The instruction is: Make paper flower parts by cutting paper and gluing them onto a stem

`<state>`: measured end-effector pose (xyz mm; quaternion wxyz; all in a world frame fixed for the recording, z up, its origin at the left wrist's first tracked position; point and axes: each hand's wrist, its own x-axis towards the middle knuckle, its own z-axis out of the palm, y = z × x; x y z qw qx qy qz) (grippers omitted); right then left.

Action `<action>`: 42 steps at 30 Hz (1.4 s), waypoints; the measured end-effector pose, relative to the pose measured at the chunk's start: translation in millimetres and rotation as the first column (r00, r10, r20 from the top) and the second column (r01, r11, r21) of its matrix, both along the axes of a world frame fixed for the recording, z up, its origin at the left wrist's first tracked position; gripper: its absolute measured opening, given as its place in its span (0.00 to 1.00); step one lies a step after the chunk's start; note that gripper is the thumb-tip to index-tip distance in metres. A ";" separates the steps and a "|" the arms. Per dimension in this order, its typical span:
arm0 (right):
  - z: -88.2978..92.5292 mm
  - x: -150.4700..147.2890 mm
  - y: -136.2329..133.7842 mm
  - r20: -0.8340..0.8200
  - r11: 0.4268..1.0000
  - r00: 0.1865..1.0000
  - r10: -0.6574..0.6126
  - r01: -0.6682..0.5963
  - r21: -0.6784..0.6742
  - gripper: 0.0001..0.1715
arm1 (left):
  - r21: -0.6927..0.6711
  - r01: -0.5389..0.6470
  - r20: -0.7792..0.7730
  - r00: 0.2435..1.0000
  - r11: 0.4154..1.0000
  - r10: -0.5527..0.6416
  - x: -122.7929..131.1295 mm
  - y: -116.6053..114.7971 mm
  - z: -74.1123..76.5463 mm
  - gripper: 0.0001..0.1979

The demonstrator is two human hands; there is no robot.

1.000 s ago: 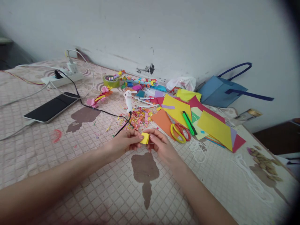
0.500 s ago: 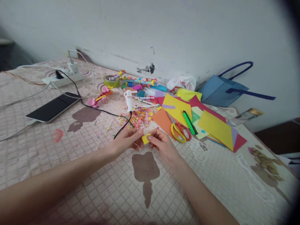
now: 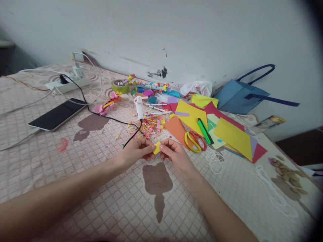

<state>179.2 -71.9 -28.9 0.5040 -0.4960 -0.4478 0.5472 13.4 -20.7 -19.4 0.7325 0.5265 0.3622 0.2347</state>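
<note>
With left hand [image 3: 135, 153] and right hand [image 3: 176, 155], grasps the yellow paper piece [image 3: 156, 148] by fingertips from both sides, just above the checked cloth [image 3: 113, 201], near the scissors [image 3: 194, 141]. Looks now smaller and more tilted than one second ago, so seems pressed into a tighter fold

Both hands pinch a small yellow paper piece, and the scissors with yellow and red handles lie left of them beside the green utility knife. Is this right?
Wrong side: the head view shows the scissors with yellow and red handles right of the hands, beside the green utility knife; left hand and right hand pinch the small yellow paper piece.
</note>
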 end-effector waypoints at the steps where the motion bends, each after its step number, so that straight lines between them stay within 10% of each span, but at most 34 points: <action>1: -1.0 -0.2 0.1 0.008 1.000 1.000 -0.017 0.017 0.009 0.11 | 0.000 0.012 -0.003 1.000 1.000 -0.012 0.2 -0.6 0.1 0.13; 42: 4.5 -6.0 -3.3 0.178 0.992 0.980 -0.091 0.074 0.103 0.17 | -0.125 -0.003 0.067 0.998 0.992 0.011 2.8 -4.1 -2.7 0.13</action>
